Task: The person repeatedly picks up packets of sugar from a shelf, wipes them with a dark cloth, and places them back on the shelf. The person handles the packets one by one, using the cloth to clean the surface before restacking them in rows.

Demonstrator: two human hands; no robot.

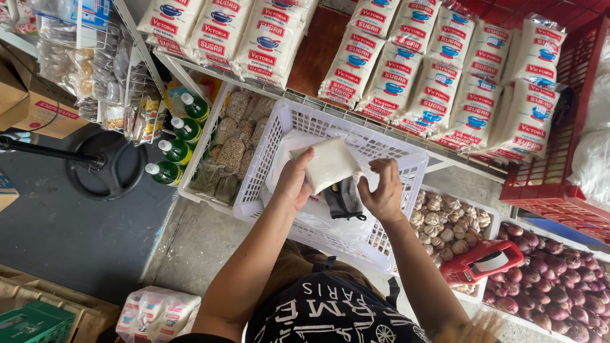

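Shop shelving filled the background: a wire shelf (330, 105) carried rows of white sugar packets (406, 70), and a red crate (559, 159) stood at the right. Below the shelf sat a white plastic basket (394, 159), with green bottles (178, 143) and a tray of bagged grains (232, 146) to its left, and a tray of garlic (448, 219) and a bin of red onions (553, 286) to its right. A red handled tool (483, 260) lay across the garlic tray's edge.

My left hand (293, 181) was closed around the lower left edge of a clear bag of white granules (330, 164), held above the basket's interior. My right hand (383, 190) was pinched shut on the bag's twisted neck at its right end. A black bag (346, 200) lay in the basket just beneath, on loose clear plastic (330, 225).

Risks noted, as judgement only:
- The neck appeared to be held by fingertip pinch alone; a slackened grip could have let it untwist and spill granules into the basket.
- The thin film looked liable to tear if pulled hard against the contents' weight.
- The basket sat partly over the shelf edge and the garlic tray; a downward push could have tipped it.
- The handled tool sat close to my right forearm and could have been knocked off.
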